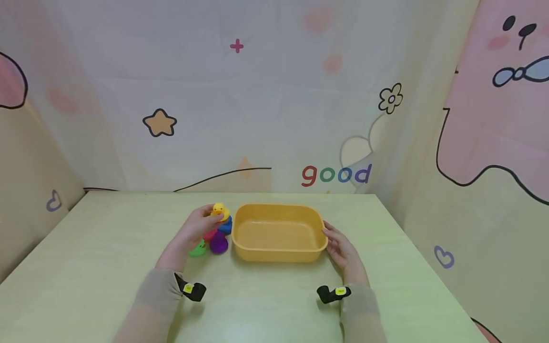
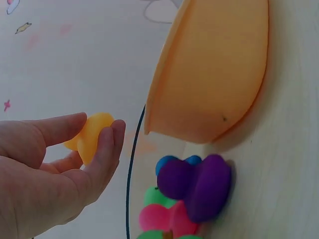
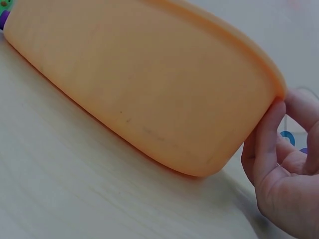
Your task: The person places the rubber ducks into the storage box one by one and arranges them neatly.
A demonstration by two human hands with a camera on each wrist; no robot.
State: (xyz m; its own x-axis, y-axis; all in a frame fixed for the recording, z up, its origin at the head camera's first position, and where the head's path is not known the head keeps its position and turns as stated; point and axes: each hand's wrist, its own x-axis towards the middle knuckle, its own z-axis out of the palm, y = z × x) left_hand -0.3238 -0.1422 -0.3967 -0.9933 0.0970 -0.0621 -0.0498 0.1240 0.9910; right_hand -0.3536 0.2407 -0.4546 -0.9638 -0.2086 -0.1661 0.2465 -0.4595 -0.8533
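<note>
My left hand (image 1: 198, 227) pinches a yellow toy duck (image 1: 219, 210) between thumb and fingers, raised above a group of other toy ducks left of the tub. In the left wrist view the yellow duck (image 2: 92, 137) is partly covered by the fingers. A yellow-orange rectangular tub (image 1: 279, 256) stands on the table with its inside bare. At its right end my right hand (image 1: 343, 247) holds the rim; the right wrist view shows the fingers (image 3: 266, 134) right under the lip. Below the left hand are a purple duck (image 1: 218, 244), a blue one (image 1: 225, 226) and a green one (image 1: 198, 248).
A pink duck (image 2: 167, 217) sits among the others, close to the tub's left end; a second green shape (image 2: 157, 195) shows behind it. The pale table (image 1: 266, 300) reaches back to a printed cloth wall (image 1: 274, 109). Each wrist wears a small black camera.
</note>
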